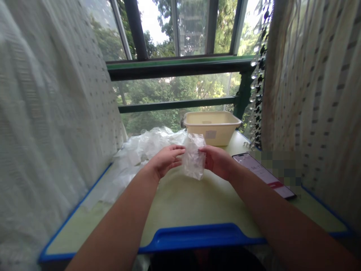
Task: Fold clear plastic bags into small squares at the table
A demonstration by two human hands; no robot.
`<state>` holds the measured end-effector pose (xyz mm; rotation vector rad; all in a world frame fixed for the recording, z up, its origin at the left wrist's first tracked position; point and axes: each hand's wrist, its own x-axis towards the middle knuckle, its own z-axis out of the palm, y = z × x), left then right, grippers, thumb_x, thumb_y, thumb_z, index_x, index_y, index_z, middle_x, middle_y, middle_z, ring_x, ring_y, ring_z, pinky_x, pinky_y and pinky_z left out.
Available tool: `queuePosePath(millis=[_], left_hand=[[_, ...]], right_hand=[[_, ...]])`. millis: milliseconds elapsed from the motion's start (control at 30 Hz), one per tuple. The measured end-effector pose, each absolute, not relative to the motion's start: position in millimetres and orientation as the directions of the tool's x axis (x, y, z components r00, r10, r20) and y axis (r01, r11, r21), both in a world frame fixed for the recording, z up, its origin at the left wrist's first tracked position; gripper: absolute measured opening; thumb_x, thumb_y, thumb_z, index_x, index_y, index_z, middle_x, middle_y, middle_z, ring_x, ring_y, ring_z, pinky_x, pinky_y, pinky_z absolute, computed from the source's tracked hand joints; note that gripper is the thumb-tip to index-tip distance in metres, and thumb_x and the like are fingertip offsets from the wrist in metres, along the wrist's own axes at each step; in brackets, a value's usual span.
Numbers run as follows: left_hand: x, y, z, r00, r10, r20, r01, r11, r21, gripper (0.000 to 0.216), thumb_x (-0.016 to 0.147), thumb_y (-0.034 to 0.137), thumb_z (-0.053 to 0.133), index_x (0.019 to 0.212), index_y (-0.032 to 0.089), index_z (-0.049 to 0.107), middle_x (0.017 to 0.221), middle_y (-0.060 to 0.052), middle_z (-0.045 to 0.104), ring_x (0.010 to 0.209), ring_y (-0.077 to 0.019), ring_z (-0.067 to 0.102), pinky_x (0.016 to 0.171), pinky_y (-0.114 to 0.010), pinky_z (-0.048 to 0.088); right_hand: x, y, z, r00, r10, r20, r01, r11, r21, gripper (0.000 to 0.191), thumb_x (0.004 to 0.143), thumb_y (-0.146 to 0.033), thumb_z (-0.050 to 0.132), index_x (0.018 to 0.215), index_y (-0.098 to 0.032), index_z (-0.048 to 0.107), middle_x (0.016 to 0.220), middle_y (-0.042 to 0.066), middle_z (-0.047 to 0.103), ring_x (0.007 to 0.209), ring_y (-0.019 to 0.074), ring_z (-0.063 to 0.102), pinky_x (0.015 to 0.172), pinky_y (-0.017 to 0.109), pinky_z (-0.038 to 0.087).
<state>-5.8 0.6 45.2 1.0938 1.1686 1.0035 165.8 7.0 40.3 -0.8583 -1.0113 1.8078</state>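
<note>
A small crinkled clear plastic bag (194, 160) is held up over the table, between my two hands. My right hand (217, 160) pinches its right edge between thumb and fingers. At the bag's left edge, the thumb and index fingertips of my left hand (166, 160) come together on the plastic, while its lower fingers stay a little apart. Whether anything is inside the bag, I cannot tell. A loose heap of similar clear plastic bags (149, 145) spreads over the left and back of the table, beyond my left forearm.
A cream plastic tub (222, 131) stands at the back right of the pale table (194, 207). A phone (263, 175) with a lit screen lies beside my right forearm. A blue raised edge (200, 235) runs along the front. Curtains (56, 113) hang at both sides.
</note>
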Motion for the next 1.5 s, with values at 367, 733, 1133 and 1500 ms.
queuePosePath(millis=[367, 733, 1133, 1500], left_hand=[[-3.3, -5.9, 45.6, 0.176, 0.977, -0.122, 0.022, 0.12, 0.992, 0.032, 0.055, 0.028, 0.076, 0.079, 0.011, 0.063, 0.071, -0.004, 0.061, 0.06, -0.0101, 0.057, 0.057, -0.023, 0.046], [-0.7, -7.5, 46.5, 0.276, 0.945, -0.175, -0.058, 0.198, 0.978, 0.012, 0.069, 0.016, 0.063, 0.079, 0.009, 0.064, 0.07, -0.007, 0.063, 0.058, -0.0101, 0.057, 0.063, -0.028, 0.052], [-0.8, -6.0, 47.9, 0.203, 0.961, -0.189, -0.087, 0.209, 0.974, 0.01, 0.075, 0.015, 0.058, 0.083, 0.012, 0.062, 0.074, -0.007, 0.063, 0.062, -0.0124, 0.061, 0.064, -0.03, 0.054], [-0.5, -4.8, 44.5, 0.239, 0.948, -0.212, -0.157, 0.253, 0.955, 0.004, 0.076, 0.012, 0.055, 0.079, 0.013, 0.058, 0.071, -0.005, 0.061, 0.062, -0.0126, 0.061, 0.064, -0.03, 0.053]], right_hand=[[169.6, 12.1, 34.4, -0.366, 0.923, -0.114, -0.227, -0.208, -0.951, 0.02, 0.069, -0.017, 0.057, 0.089, -0.016, 0.057, 0.074, 0.004, 0.062, 0.06, 0.0137, 0.058, 0.057, 0.027, 0.05], [171.9, 18.0, 28.1, -0.321, 0.945, -0.063, -0.191, -0.13, -0.973, 0.019, 0.069, -0.022, 0.064, 0.085, -0.013, 0.061, 0.077, 0.007, 0.064, 0.064, 0.0139, 0.06, 0.062, 0.029, 0.051], [178.1, 16.6, 32.6, -0.357, 0.933, -0.038, -0.236, -0.129, -0.963, 0.021, 0.066, -0.022, 0.067, 0.085, -0.013, 0.063, 0.074, 0.006, 0.064, 0.061, 0.0126, 0.058, 0.055, 0.023, 0.048], [176.1, 15.0, 34.5, -0.427, 0.903, -0.043, -0.337, -0.203, -0.92, 0.02, 0.068, -0.012, 0.061, 0.088, -0.014, 0.062, 0.078, 0.006, 0.067, 0.069, 0.0144, 0.062, 0.067, 0.026, 0.05]])
